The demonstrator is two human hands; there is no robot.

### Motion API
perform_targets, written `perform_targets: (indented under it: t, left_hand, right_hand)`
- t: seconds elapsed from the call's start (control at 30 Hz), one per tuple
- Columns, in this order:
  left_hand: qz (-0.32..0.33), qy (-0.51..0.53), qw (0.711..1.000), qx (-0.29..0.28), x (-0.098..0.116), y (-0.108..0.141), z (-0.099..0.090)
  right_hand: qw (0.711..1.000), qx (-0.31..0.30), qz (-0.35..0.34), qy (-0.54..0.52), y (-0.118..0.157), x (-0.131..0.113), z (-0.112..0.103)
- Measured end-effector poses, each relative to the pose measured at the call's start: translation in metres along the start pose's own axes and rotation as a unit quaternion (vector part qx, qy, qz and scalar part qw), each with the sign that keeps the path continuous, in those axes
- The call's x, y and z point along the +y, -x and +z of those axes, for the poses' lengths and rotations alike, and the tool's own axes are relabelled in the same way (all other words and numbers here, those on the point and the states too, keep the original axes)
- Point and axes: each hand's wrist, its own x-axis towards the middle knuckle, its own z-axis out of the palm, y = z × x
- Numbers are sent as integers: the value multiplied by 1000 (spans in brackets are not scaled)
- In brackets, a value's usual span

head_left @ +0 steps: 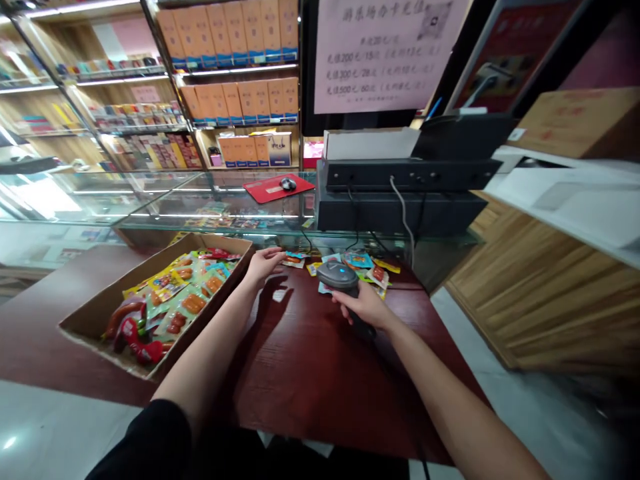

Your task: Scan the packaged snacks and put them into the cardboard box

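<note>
A dark barcode scanner (340, 275) with a small blue light is gripped by its handle in my right hand (367, 305), above the dark red table (300, 373). My left hand (265, 265) is stretched out, palm down, at the left edge of a small snack packet (294, 259); whether the fingertips touch it I cannot tell. Several colourful snack packets (383, 275) lie loosely behind and beside the scanner. To the left, an open cardboard box (117, 360) holds many packaged sausages and snacks (193, 303).
Behind the table stands a glass counter (210, 193) with a mouse (288, 183) on a red mat (265, 191). Dark machines (400, 212) with hanging cables are at the back right. Shelves of orange boxes (240, 33) line the wall. A carton (580, 120) sits far right.
</note>
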Motion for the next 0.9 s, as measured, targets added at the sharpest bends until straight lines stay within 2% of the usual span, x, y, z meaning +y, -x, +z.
perform_targets:
  t: [0.07, 0.17, 0.33, 0.43, 0.7, 0.9]
  left_hand:
    - [-39, -8, 999, 10, -8, -23, 9]
    - [-83, -54, 995, -2, -14, -51, 19]
    - [-42, -226, 973, -14, -16, -72, 21]
    - [-22, -261, 965, -18, -20, -72, 18]
    - [-2, -73, 997, -24, -37, -42, 16]
    - [-33, 90, 995, -11, -38, -6, -8]
  right_hand:
    - [1000, 3, 2, -11, 0, 1, -1]
    - [999, 4, 21, -25, -1, 3, -1]
    - [999, -2, 25, -41, -4, 11, 0]
    - [999, -5, 21, -44, -5, 14, 0]
    - [999, 2, 33, -26, -3, 9, 1]
    - [1000, -6, 21, -15, -1, 8, 5]
